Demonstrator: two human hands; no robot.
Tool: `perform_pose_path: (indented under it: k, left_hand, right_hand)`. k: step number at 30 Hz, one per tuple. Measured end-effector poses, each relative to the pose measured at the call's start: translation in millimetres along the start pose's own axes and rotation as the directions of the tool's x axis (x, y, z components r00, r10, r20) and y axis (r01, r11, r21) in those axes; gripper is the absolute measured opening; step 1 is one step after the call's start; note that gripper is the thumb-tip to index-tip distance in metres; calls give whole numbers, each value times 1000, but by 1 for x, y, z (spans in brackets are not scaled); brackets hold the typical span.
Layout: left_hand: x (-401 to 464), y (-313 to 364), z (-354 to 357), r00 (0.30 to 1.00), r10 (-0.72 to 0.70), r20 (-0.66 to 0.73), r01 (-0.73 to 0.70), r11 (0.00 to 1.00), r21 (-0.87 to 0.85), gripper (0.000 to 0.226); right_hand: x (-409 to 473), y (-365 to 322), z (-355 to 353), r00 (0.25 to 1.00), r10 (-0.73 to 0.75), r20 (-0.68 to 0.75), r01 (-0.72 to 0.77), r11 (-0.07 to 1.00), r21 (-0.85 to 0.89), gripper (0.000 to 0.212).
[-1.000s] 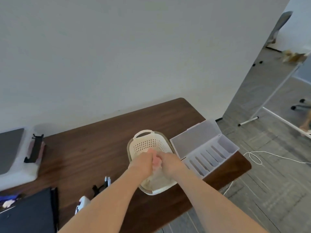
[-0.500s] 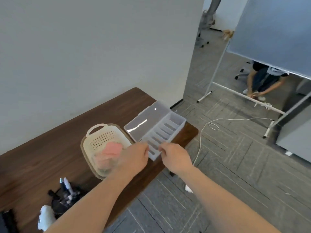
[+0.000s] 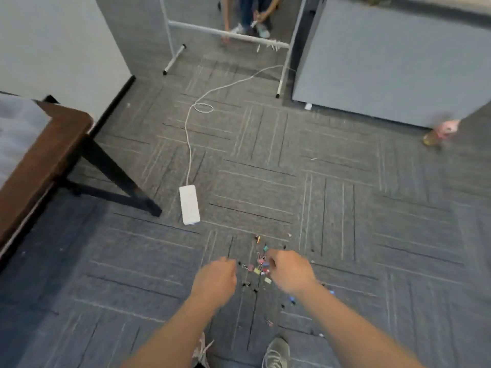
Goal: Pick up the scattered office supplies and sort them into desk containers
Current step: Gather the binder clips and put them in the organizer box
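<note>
Several small coloured and black binder clips [image 3: 257, 270] lie scattered on the grey carpet in front of my feet. Both arms reach down toward them. My left hand [image 3: 215, 279] hovers just left of the pile with its fingers curled under. My right hand [image 3: 290, 271] is at the pile's right edge, fingertips down among the clips; I cannot see whether it grips any. More clips [image 3: 288, 304] lie under my right forearm. A blurred clear organiser box [image 3: 16, 128] sits on the brown desk [image 3: 50, 152] at the far left.
A white power strip [image 3: 189, 204] with its cable [image 3: 189, 134] lies on the floor beyond the clips. Black desk legs [image 3: 117, 179] slant to the left. A whiteboard stand [image 3: 172, 58], a grey partition [image 3: 385, 62] and a seated person [image 3: 249, 19] are farther back. My shoes [image 3: 276, 353] are below.
My view has swung from the desk, basket and organiser box down to the floor. Both hands have left the organiser box and dropped toward the scattered clips.
</note>
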State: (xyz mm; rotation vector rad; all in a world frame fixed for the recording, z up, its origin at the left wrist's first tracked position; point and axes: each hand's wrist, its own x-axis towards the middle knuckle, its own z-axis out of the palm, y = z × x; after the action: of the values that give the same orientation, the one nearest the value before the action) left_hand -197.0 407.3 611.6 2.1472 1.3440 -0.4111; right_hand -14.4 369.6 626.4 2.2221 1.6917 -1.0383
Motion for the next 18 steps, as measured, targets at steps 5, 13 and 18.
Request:
perform_pose_path:
  k: [5,13,18]
  left_hand:
    - [77,8,131,986,66,156,-73,997,40,18]
    - [192,-44,320,973,91,210,-112,990,91,14]
    - [270,-89,423,996,-17,93,7,994,106,39]
  right_hand:
    - [54,112,122,982,172,75,-174,984,24,20]
    - [161,221,312,939,287,190,-289,957,-18,22]
    - [241,279,408,979,184,89,-178,981,-73,40]
